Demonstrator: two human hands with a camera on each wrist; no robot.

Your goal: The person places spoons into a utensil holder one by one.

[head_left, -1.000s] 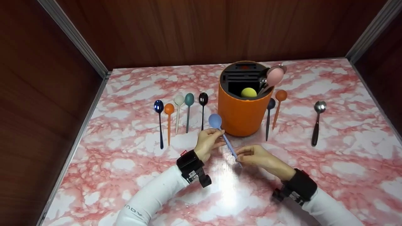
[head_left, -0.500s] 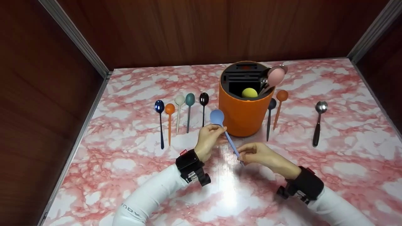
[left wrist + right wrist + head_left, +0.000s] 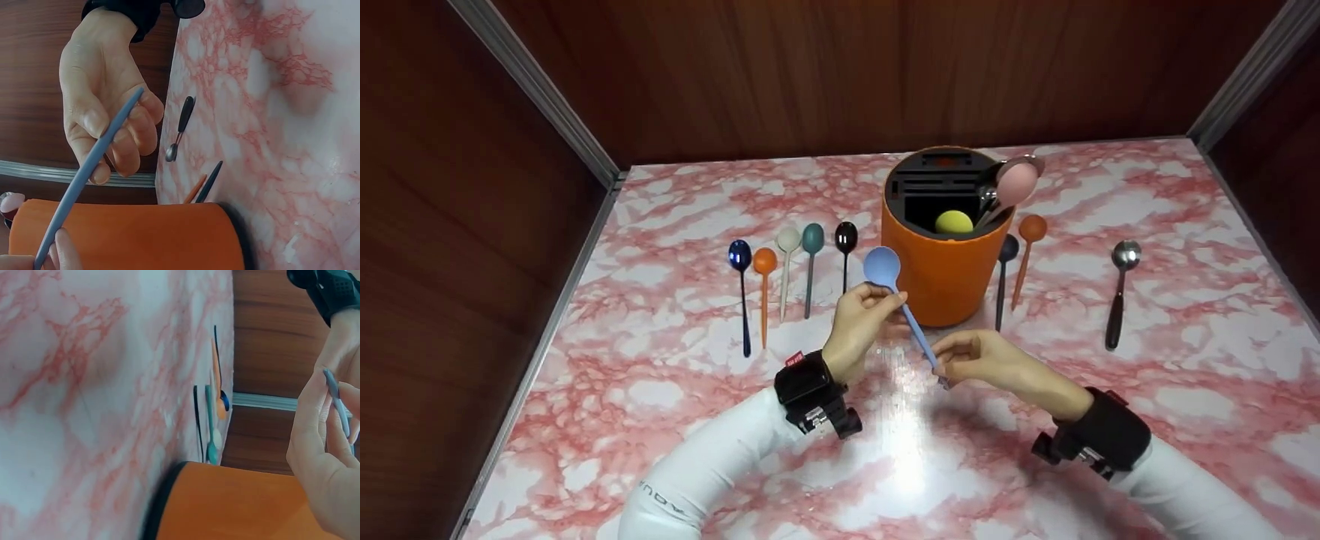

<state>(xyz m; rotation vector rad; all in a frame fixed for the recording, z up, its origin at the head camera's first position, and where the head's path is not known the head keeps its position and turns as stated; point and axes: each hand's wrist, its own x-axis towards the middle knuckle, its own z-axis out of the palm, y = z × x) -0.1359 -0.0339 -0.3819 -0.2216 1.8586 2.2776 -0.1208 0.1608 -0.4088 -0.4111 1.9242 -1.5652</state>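
Observation:
A light blue spoon [image 3: 882,267] is held up, tilted, in front of the orange round holder [image 3: 941,289], its bowl toward the upper left. My left hand [image 3: 861,322] pinches it just below the bowl. Thumb and fingers of my right hand [image 3: 997,367] hold the lower end of the handle. The left wrist view shows the blue handle [image 3: 90,166] running from my left fingertips [image 3: 67,250] to the right hand [image 3: 107,95]. In the holder's black top stand a pink spoon [image 3: 1017,184], a yellow round-headed piece [image 3: 954,222] and metal utensils.
Left of the holder lie several spoons, including a shiny blue one [image 3: 740,256], an orange one [image 3: 765,261], a teal one [image 3: 812,238] and a black one [image 3: 846,237]. To its right are a dark spoon [image 3: 1008,249], another orange spoon [image 3: 1033,227] and a black-handled metal spoon [image 3: 1126,256].
Both hands have lifted the light blue spoon a little up and to the right in the head view. Their hold on it looks the same, and the other spoons have stayed put.

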